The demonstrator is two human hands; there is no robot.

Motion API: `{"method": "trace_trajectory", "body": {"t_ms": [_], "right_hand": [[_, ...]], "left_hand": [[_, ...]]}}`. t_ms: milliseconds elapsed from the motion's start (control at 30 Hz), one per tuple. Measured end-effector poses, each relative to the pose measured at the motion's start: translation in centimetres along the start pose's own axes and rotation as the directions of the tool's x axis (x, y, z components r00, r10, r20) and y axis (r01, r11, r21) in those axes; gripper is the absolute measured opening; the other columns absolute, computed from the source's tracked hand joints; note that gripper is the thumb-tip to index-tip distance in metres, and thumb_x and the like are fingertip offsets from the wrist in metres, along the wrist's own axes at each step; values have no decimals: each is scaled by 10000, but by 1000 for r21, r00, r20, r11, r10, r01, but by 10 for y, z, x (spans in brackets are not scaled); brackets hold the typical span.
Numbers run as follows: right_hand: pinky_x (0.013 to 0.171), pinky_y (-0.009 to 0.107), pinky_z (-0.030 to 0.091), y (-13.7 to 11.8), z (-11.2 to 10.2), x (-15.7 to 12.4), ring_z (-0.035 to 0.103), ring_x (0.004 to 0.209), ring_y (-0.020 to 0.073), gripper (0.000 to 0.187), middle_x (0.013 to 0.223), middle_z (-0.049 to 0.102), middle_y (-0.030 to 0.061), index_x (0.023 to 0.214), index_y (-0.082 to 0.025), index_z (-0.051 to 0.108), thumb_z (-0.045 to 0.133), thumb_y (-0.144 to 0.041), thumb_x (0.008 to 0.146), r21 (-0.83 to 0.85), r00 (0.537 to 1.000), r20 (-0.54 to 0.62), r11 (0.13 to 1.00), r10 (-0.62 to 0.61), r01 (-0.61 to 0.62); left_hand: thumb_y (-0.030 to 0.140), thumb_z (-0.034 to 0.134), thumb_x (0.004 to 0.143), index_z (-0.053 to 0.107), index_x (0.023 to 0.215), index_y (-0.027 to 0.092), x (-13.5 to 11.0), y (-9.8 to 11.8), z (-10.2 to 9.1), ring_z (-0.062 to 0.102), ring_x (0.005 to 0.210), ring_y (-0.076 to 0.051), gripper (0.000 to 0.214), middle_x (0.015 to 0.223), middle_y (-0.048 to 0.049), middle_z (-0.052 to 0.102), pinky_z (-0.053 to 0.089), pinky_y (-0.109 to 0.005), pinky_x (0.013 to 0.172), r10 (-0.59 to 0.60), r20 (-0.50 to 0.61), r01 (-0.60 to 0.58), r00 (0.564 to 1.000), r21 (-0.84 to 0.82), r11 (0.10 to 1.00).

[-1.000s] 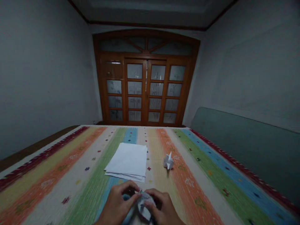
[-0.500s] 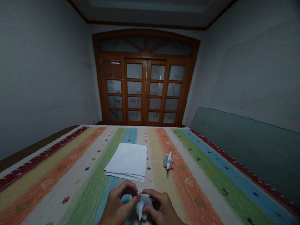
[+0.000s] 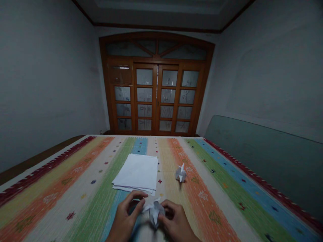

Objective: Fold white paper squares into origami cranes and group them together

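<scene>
Paper figure (image 3: 153,213) sits pinched in right fingers (image 3: 169,203); whether left fingers (image 3: 136,194) grip, I cannot tell.

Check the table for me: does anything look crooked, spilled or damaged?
Only the paper stack looks a little untidy: lower sheets jut out unevenly at its near edge. I see no spill on the visible tablecloth, and no obvious damage to the folded paper in the right hand.
</scene>
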State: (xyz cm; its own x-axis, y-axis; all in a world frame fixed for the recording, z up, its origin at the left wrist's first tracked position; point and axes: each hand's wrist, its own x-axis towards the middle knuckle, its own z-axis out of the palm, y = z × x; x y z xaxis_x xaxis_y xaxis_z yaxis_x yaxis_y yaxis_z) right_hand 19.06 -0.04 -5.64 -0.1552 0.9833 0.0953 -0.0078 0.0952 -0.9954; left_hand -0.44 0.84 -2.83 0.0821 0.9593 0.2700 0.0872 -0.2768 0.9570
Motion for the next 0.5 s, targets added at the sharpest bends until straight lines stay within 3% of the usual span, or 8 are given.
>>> {"method": "trace_trajectory", "body": {"t_ms": [100,233,500], "right_hand": [[620,237,486,-2,-1,2,652,704,187,216,729,683,13,767,-169,676,812,-325,705,32,999,-47,999,-17,18],[646,253,507,-1,-5,4,634,710,191,318,736,661,13,744,-179,635,856,-402,691,74,995,-95,997,-25,32],[678,316,542,-22,-30,18,665,717,246,455,704,693,53,706,-173,698,827,-610,711,-83,940,-274,979,-201,185]], "left_hand": [[580,709,854,748,838,211,4,-8,-3,694,814,-251,372,835,-52,752,546,-310,764,-34,-51,35,998,4,999],[746,739,738,714,796,189,10,-20,-3,613,591,-195,561,672,-21,695,505,-275,572,-137,-43,132,990,-100,986],[781,731,729,678,824,180,11,-20,-1,561,501,-151,611,570,21,639,452,-244,515,-169,22,170,985,-138,976]]}}
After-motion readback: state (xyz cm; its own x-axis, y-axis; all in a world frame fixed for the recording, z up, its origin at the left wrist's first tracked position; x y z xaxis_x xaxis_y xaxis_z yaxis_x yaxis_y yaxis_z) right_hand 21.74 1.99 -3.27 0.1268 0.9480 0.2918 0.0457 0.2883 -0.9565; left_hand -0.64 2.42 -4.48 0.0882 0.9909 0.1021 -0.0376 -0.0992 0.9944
